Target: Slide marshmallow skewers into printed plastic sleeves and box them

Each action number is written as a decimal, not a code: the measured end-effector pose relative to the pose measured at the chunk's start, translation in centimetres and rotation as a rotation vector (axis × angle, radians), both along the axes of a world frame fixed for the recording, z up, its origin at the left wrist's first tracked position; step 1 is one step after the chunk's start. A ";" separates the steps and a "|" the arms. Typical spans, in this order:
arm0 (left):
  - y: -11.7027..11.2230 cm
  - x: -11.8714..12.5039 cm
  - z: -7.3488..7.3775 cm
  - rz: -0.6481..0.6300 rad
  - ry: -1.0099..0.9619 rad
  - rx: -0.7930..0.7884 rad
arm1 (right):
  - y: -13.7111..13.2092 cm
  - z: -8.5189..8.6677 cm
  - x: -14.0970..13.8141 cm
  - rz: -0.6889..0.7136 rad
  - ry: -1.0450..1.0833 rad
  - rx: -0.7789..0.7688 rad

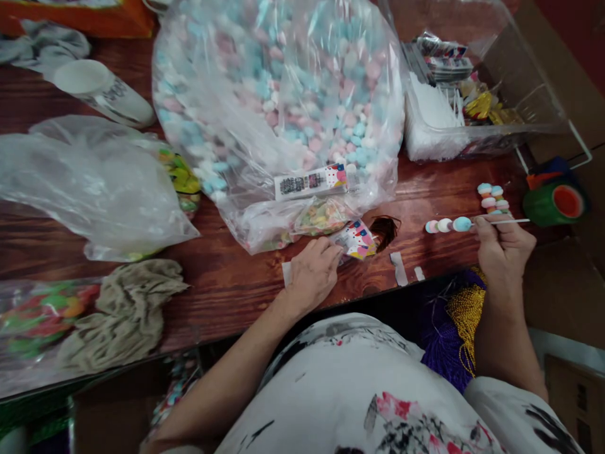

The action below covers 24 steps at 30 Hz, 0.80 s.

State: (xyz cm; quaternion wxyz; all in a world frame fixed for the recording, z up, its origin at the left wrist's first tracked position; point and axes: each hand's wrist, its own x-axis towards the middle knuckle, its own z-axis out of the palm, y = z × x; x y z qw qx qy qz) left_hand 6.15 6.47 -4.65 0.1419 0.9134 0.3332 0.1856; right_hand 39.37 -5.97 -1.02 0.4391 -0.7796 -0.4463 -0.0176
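My right hand [503, 246] pinches a thin white stick threaded with pastel candies [444, 225], which look like marshmallows, above the table's right side. Just beyond it lie more pink, white and blue candies [494, 200] in short rows. My left hand [314, 268] rests at the table's front edge, its fingers curled at the edge of a small printed packet [358, 239]. Behind that hand stands a large clear bag of pastel candies [283, 107]. A printed card strip [309, 181] and a clear packet of gummy candies [321, 215] lie against the bag's near side.
A clear plastic tub [510, 129] with white sticks and packets is at the back right, near a green tape roll [551, 205]. On the left are a white cup [104, 91], a plastic bag [94, 183] and a crumpled cloth [130, 315]. Paper scraps [399, 269] lie in front.
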 end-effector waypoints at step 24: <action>1.7 -2.4 0.4 0.154 -0.439 -0.569 | 0.1 5.1 -6.7 0.482 -0.706 -0.022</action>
